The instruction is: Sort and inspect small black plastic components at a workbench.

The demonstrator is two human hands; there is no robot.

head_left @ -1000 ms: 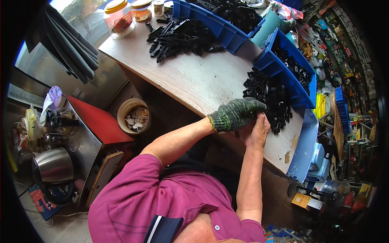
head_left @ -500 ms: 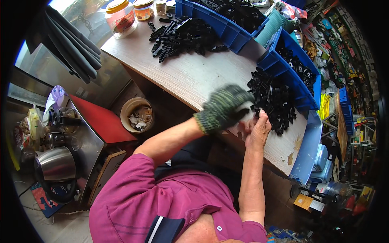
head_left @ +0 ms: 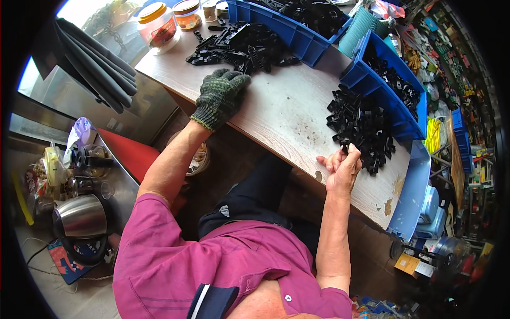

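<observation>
My left hand (head_left: 220, 99), in a dark green knitted glove, is at the table's front edge, just short of a pile of long black plastic parts (head_left: 244, 45). Its fingers are curled together with their tips turned down, and whatever they may hold is hidden. My bare right hand (head_left: 343, 166) pinches a small black plastic piece (head_left: 345, 143) between thumb and forefinger, its other fingers partly extended. That hand is beside the near edge of a heap of small black plastic pieces (head_left: 366, 125).
Blue bins (head_left: 308, 50) of black parts line the far side of the pale table (head_left: 287, 117). Lidded jars (head_left: 158, 29) stand at the back left. Left of me are a steel kettle (head_left: 79, 215) and a bucket (head_left: 197, 166) on the floor.
My gloved left hand has swung left, away from my right hand, to the pile of long parts. My right hand stays near the small-piece heap, still pinching.
</observation>
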